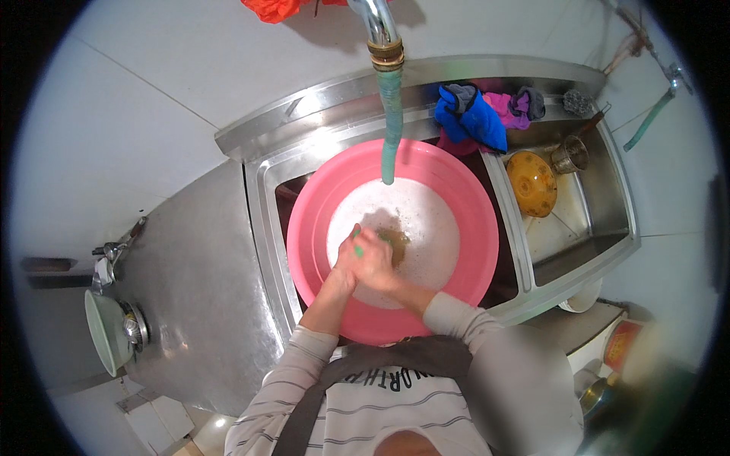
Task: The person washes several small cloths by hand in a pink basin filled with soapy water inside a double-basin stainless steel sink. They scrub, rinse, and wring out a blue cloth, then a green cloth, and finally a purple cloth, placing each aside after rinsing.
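Observation:
My left hand [344,261] and my right hand [373,259] are pressed together over a large pink plastic basin [311,245]. Bits of a green item [358,249], possibly a scouring pad, show between the fingers; the rest is hidden in my grip. White suds [428,228] cover the water below, with a murky brownish patch [402,245] beside my right hand. Above the basin hangs a green hose [391,125], fixed to a chrome tap [379,23]. No flow from its end can be seen.
The basin sits in a stainless steel sink [268,228]. To the right, a second sink bowl [553,268] holds a yellow bowl [531,183] and a metal cup-shaped strainer [569,155]. Blue cloth [473,117], pink cloth [507,111] and a steel scourer [577,102] lie along the back ledge. A pale green bowl [105,333] stands left.

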The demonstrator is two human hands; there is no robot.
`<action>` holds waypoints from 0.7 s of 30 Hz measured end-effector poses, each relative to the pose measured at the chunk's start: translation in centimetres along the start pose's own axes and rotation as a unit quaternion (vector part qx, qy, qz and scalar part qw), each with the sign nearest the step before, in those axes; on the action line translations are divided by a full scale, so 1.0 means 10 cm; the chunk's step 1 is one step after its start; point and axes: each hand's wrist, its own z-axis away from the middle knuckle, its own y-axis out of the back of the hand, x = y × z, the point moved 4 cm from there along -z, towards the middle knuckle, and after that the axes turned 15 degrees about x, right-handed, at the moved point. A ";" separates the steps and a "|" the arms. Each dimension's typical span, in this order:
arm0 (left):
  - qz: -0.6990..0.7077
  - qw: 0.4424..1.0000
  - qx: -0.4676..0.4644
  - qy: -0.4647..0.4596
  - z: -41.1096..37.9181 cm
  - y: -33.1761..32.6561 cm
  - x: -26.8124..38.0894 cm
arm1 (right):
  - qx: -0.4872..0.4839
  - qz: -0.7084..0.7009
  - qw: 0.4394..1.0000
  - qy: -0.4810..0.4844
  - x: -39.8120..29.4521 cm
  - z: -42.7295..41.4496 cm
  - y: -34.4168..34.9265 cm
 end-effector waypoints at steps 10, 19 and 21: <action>-0.241 0.950 0.093 -0.175 0.53 -0.05 0.48 | -0.222 -0.158 0.865 -0.421 1.27 -0.50 0.05; -0.636 0.573 0.052 -0.515 0.67 -0.24 0.52 | -0.356 -0.272 0.892 -0.052 0.85 -0.63 0.31; -0.693 0.540 0.093 -0.469 0.55 -0.16 0.53 | -0.357 -0.089 0.927 0.070 1.10 -0.46 0.16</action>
